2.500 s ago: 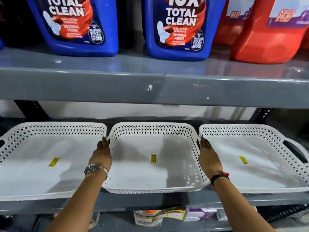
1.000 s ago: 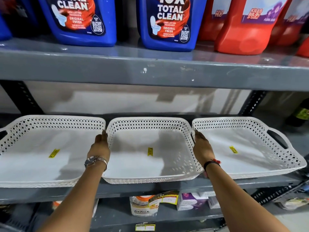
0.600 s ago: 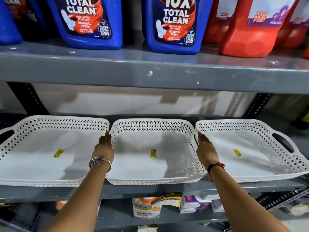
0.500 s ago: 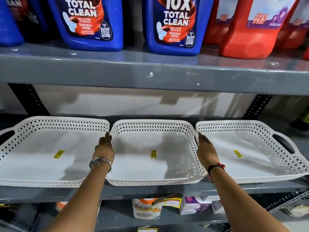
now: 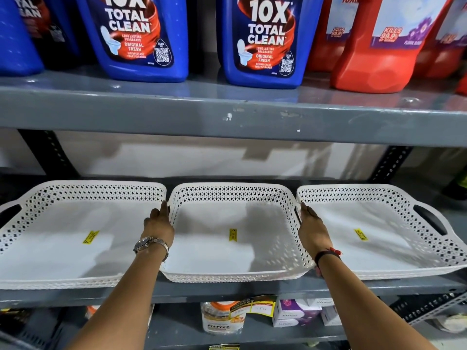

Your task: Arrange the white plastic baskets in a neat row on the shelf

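Observation:
Three white perforated plastic baskets stand side by side on the grey shelf [image 5: 227,290], each with a small yellow sticker inside. The left basket [image 5: 101,191] and the right basket [image 5: 358,193] flank the middle basket [image 5: 232,192], and their rims nearly touch. My left hand [image 5: 158,227] holds the middle basket's left side, between it and the left basket. My right hand [image 5: 312,229] holds its right side at the handle slot. The middle basket's front edge lines up roughly with its neighbours.
Close overhead is the upper shelf [image 5: 177,114], which carries blue toilet-cleaner bottles [image 5: 136,34] and red bottles [image 5: 379,46]. Small boxes and a jar [image 5: 219,320] sit on the shelf below. Black slotted uprights [image 5: 390,162] stand at the back corners.
Both hands have stayed on the middle basket's sides. The baskets keep their places, and only my view has shifted slightly.

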Demonstrator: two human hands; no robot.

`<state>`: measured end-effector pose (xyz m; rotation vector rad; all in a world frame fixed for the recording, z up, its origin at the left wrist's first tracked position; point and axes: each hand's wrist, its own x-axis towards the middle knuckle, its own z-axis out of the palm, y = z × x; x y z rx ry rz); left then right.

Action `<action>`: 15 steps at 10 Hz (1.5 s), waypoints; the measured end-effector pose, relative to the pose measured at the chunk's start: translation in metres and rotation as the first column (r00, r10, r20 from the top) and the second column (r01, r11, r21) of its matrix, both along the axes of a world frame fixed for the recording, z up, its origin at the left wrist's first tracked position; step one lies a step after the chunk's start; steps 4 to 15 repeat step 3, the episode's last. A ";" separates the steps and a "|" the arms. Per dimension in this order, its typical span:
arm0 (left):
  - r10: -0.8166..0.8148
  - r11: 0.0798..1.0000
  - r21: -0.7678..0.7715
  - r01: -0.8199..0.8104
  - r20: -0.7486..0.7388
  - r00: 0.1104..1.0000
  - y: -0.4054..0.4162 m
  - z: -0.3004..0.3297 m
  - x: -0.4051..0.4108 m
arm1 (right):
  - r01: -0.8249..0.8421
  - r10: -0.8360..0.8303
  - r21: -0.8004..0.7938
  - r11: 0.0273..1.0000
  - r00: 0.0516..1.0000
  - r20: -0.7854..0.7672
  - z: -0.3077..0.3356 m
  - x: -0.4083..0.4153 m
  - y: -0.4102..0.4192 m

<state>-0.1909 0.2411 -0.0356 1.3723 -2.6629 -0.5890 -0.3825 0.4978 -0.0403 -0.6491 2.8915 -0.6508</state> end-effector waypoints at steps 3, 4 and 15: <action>-0.077 0.960 -0.252 0.121 0.179 0.981 0.011 0.009 0.009 | 0.004 0.019 0.199 0.980 0.994 -0.112 0.013 0.016 0.004; -0.077 0.960 -0.252 0.121 0.179 0.981 0.011 0.009 0.009 | 0.004 0.019 0.199 0.980 0.994 -0.112 0.013 0.016 0.004; -0.077 0.960 -0.252 0.121 0.179 0.981 0.011 0.009 0.009 | 0.004 0.019 0.199 0.980 0.994 -0.112 0.013 0.016 0.004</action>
